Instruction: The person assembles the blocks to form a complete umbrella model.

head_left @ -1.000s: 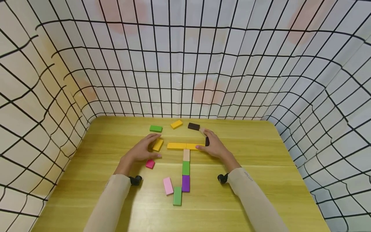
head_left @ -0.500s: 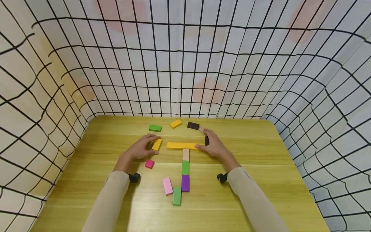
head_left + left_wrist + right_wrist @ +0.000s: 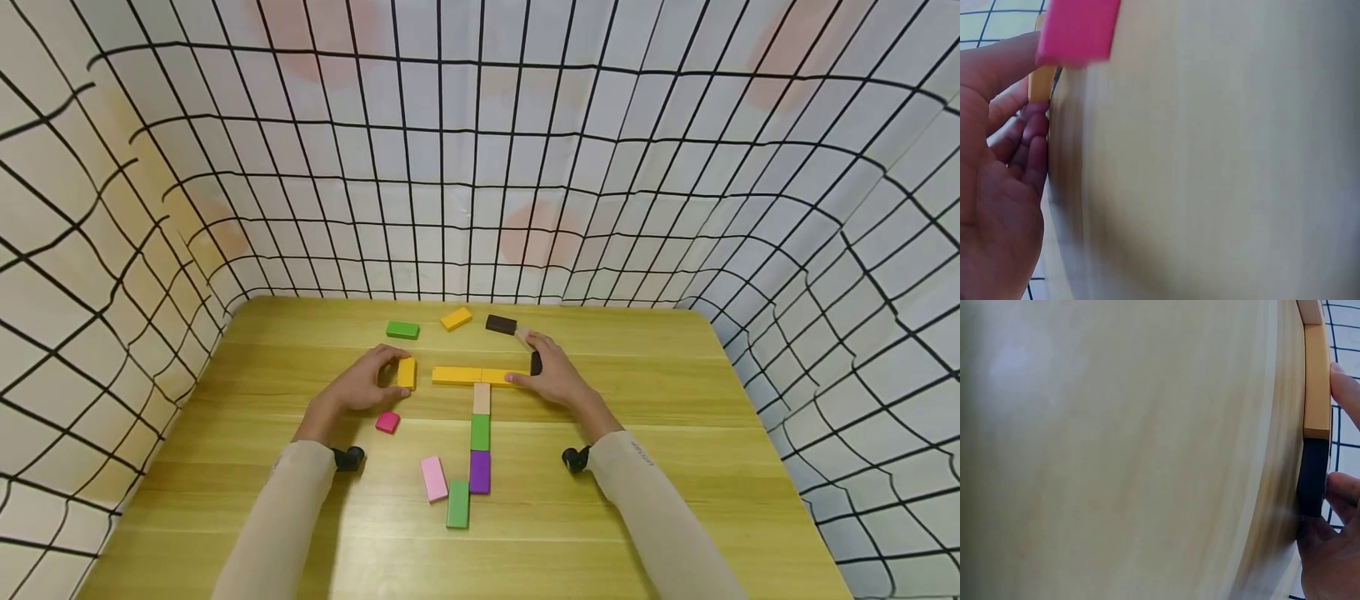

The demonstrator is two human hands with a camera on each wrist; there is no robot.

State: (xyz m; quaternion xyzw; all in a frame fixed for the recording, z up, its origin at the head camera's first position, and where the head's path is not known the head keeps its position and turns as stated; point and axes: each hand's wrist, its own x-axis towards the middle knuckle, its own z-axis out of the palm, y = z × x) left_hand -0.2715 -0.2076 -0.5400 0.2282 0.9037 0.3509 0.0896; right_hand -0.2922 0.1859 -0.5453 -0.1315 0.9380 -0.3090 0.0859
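Between the hands (image 3: pixel 365 383) (image 3: pixel 558 379), yellow blocks (image 3: pixel 457 376), one pinched

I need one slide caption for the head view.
Left hand pinches a yellow block beside a T of coloured blocks; right hand touches the T's yellow bar.

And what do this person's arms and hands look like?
The left sleeve and right sleeve are long and beige, the right one bearing small dark lettering, too small to read. A small black left wrist camera and matching right wrist camera jut inward. The left hand and right hand wear no gloves.
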